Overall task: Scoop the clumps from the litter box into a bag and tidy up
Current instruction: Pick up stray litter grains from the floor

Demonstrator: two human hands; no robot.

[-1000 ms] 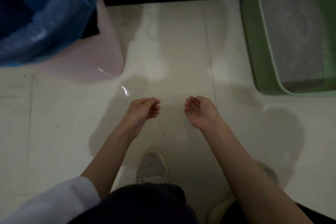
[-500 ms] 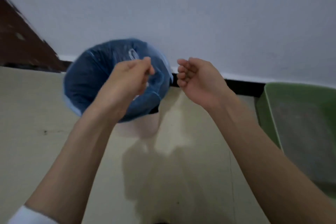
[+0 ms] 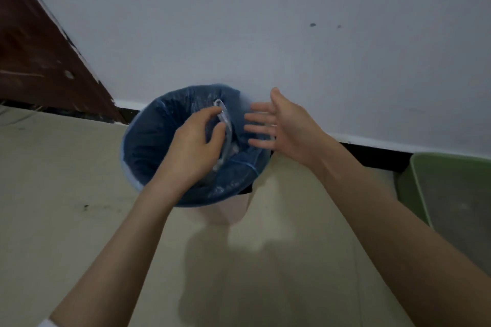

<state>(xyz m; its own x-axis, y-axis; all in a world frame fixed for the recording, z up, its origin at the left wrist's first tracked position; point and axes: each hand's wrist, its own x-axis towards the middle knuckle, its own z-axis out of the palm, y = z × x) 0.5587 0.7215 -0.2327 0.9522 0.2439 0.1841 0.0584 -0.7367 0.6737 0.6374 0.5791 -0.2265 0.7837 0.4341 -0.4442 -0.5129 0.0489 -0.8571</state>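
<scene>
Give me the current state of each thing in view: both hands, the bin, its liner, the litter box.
left hand: over the bin, fingers curled, pinching a clear plastic piece
right hand: open, fingers spread, holding nothing
pink bin: upright on the floor by the wall
blue bag liner: fitted over the bin rim, mouth open
green litter box: on the floor at right, uncovered, grey litter inside

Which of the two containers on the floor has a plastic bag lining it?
The round bin by the wall, lined with a blue bag, under both hands. The green litter box at the right edge has no liner, only grey litter inside.
</scene>
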